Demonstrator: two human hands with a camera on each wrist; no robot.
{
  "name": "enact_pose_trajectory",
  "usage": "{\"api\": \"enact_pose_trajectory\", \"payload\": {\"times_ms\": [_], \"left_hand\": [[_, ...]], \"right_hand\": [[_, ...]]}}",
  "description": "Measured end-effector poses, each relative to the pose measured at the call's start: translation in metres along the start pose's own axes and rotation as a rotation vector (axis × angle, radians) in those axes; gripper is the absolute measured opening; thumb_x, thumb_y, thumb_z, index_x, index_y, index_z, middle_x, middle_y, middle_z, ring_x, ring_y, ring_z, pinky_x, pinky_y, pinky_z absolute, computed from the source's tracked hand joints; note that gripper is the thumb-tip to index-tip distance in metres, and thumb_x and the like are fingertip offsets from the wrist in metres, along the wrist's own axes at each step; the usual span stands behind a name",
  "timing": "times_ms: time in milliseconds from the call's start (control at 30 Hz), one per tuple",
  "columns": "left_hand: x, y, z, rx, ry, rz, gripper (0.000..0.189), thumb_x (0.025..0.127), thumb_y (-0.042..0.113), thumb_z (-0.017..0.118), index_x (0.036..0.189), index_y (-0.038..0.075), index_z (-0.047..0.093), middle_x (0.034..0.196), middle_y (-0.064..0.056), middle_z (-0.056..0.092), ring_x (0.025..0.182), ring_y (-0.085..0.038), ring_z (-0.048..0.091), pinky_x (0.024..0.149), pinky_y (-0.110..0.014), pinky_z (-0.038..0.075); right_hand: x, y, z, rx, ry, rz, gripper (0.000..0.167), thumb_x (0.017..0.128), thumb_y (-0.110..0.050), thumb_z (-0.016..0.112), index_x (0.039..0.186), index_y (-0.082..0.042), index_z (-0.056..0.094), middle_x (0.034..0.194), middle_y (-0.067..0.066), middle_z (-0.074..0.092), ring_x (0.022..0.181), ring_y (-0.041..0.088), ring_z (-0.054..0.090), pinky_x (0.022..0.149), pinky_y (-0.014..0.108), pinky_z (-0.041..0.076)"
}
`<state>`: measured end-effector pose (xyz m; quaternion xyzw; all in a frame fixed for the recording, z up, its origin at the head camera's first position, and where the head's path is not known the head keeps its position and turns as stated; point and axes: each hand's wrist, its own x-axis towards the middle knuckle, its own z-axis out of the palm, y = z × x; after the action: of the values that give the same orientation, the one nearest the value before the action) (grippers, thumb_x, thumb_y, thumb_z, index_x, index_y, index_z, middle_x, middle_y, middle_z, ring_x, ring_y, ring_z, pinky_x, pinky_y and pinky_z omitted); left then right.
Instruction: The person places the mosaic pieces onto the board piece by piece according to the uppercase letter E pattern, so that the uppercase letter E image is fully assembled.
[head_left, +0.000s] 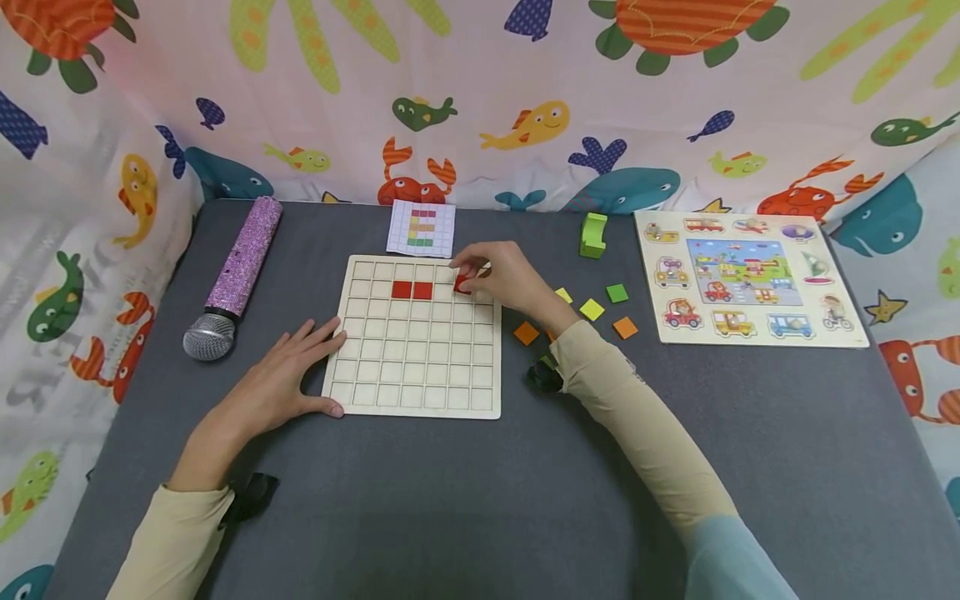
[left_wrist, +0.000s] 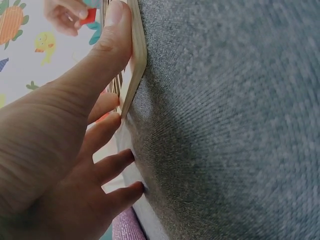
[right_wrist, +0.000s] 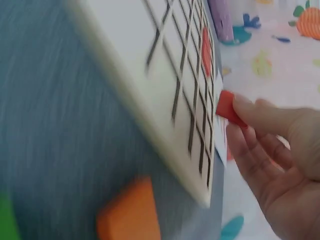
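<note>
A pale wooden grid board (head_left: 412, 350) lies on the dark grey table, with two red square tiles (head_left: 412, 290) side by side in its second row. My right hand (head_left: 506, 273) pinches another red tile (right_wrist: 227, 106) between thumb and fingers, over the board's upper right part. At the board's left edge my left hand (head_left: 288, 375) rests with fingers spread, its thumb (left_wrist: 112, 30) along the wooden rim. Just behind the board lies a gridded pattern card (head_left: 422, 229) showing rows of coloured squares.
Loose orange (head_left: 625, 327), yellow (head_left: 592, 309) and green tiles (head_left: 617, 292) lie right of the board, under and beside the right forearm. Green blocks (head_left: 592, 236) stand farther back. A picture puzzle board (head_left: 750, 279) lies at right, a glittery purple microphone (head_left: 243, 279) at left.
</note>
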<state>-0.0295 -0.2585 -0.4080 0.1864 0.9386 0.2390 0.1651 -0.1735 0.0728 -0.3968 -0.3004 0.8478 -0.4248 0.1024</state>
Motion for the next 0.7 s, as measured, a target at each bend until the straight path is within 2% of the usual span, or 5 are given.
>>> {"api": "enact_pose_trajectory", "payload": {"times_ms": [267,433,700], "left_hand": [[-0.003,0.002,-0.001,-0.001,0.001,0.002,0.106,0.066,0.039,0.087,0.151,0.003,0.036,0.160,-0.016,0.023,0.145,-0.047,0.013,0.116,-0.063,0.010],[-0.001,0.003,-0.001,-0.006,0.003,0.006,0.105,0.066,0.039,0.087,0.151,0.002,0.037,0.160,-0.016,0.023,0.145,-0.047,0.013,0.116,-0.063,0.010],[-0.001,0.002,0.000,-0.010,0.009,0.008,0.106,0.065,0.038,0.087,0.151,0.002,0.037,0.160,-0.016,0.023,0.146,-0.047,0.013,0.116,-0.063,0.010]], "right_hand": [[0.017,-0.011,0.027,0.035,-0.020,0.077,0.024,0.083,0.001,0.076,0.107,0.001,0.072,0.089,0.009,0.069,0.083,0.018,0.062,0.075,0.025,0.051],[0.021,-0.012,0.029,0.049,-0.009,0.155,0.024,0.083,-0.001,0.077,0.106,-0.001,0.072,0.088,0.007,0.069,0.082,0.017,0.062,0.076,0.026,0.052],[0.020,-0.013,0.031,0.035,0.007,0.214,0.022,0.084,-0.005,0.077,0.105,0.000,0.073,0.090,0.008,0.070,0.081,0.017,0.062,0.075,0.024,0.053]]}}
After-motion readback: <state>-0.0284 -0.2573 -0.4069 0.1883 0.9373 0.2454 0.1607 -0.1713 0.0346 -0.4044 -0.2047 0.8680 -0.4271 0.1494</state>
